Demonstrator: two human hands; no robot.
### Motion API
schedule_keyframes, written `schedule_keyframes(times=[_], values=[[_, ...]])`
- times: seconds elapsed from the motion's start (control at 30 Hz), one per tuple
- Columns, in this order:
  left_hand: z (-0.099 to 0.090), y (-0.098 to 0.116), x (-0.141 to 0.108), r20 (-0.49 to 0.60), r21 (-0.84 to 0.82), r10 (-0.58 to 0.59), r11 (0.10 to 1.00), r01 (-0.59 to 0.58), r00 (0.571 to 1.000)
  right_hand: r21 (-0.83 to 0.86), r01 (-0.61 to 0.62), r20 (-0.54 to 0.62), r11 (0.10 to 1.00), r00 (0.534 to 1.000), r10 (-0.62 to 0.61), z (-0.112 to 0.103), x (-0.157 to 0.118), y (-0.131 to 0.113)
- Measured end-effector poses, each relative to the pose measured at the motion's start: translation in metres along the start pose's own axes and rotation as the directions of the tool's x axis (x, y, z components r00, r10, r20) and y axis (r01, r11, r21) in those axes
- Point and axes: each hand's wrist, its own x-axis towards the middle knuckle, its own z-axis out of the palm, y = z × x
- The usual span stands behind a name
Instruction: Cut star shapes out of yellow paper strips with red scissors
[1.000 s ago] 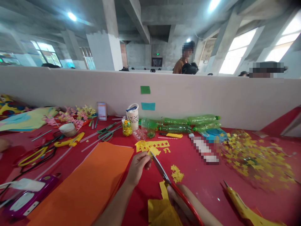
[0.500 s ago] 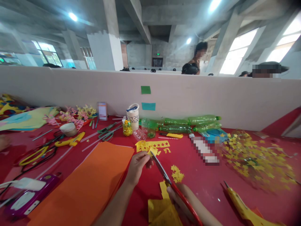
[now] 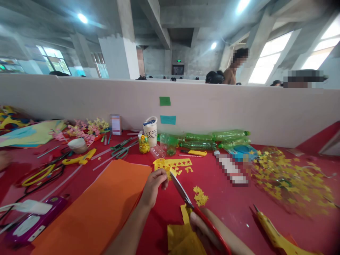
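My left hand (image 3: 155, 186) is closed in a pinch on a small yellow felt piece (image 3: 168, 173), mostly hidden by the fingers. My right hand (image 3: 203, 223) grips red-handled scissors (image 3: 183, 189), whose blades point up and left toward that piece. Whether the tips touch it I cannot tell. Beyond the left fingers lies a yellow strip (image 3: 183, 163) with star-shaped holes, with scraps beside it. A small heap of yellow stars (image 3: 200, 196) sits right of the blades. Yellow felt sheets (image 3: 180, 235) lie beneath and beside my right hand.
An orange sheet (image 3: 106, 198) covers the table left of my arm. A yellow glue gun (image 3: 271, 226) lies at right, near a star-covered wire piece (image 3: 287, 180). Green bottles (image 3: 199, 137) line the partition (image 3: 79, 95). A purple power strip (image 3: 34, 223) is front left.
My left hand has shifted slightly left with the yellow piece, away from the scissor tips. The scissors have barely moved. Behind the partition, a person has moved right.
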Motion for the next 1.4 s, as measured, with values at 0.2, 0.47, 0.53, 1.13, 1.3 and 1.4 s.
schedule_keyframes(times=[0.2,0.47,0.53,1.13,1.3,1.4], values=[[-0.003,0.002,0.001,0.006,0.014,-0.033,0.999,0.033,0.999,0.023,-0.035,-0.031,0.999,0.999,0.035,-0.003,-0.002,-0.002],[0.000,0.000,0.001,0.026,0.126,-0.049,0.991,0.046,0.998,0.015,-0.109,-0.050,0.994,0.993,0.109,-0.003,0.006,0.003],[0.000,-0.001,0.002,0.009,0.164,-0.056,0.985,0.053,0.998,0.006,-0.101,-0.047,0.995,0.994,0.102,-0.004,0.010,0.005],[0.017,-0.006,-0.010,0.445,0.330,-0.400,0.905,0.268,0.801,-0.044,0.204,-0.217,0.978,0.954,-0.208,-0.008,0.027,-0.003],[0.021,-0.011,-0.012,0.475,0.337,-0.378,0.912,0.233,0.794,-0.050,0.141,-0.245,0.989,0.958,-0.149,-0.002,0.024,-0.012],[0.026,-0.012,-0.014,0.457,0.305,-0.361,0.922,0.238,0.813,-0.065,0.112,-0.353,0.992,0.927,-0.128,0.002,0.021,-0.015]])
